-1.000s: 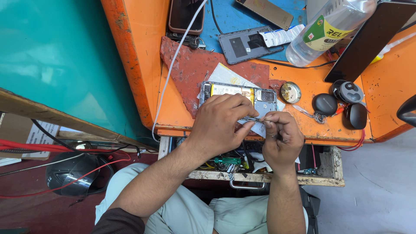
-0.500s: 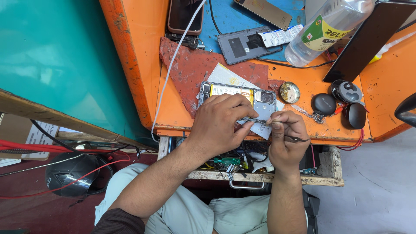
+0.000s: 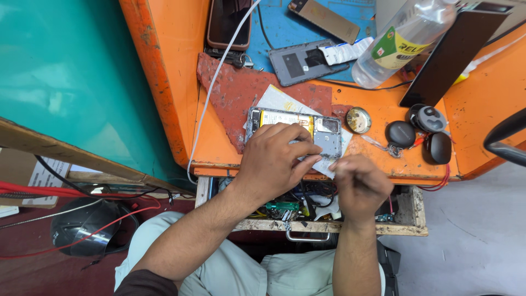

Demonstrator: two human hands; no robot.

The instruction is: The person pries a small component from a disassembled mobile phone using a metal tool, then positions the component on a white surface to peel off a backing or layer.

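A: Head view, how far along?
B: Opened phone (image 3: 293,130) lies on the orange bench (image 3: 219,148), back cover off, battery & board exposed. Judging by that, it's mid-job w/ nothing closed up yet.
A: Grips?
B: Left hand (image 3: 274,160) lies flat over the phone's near half, fingers pressing down. Right hand (image 3: 360,183), just right & nearer, is blurred; fingers curled together, can't tell what it pinches.

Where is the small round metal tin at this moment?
In the head view, the round tin lies on the orange bench, right of the opened phone and left of the black earbud cases.
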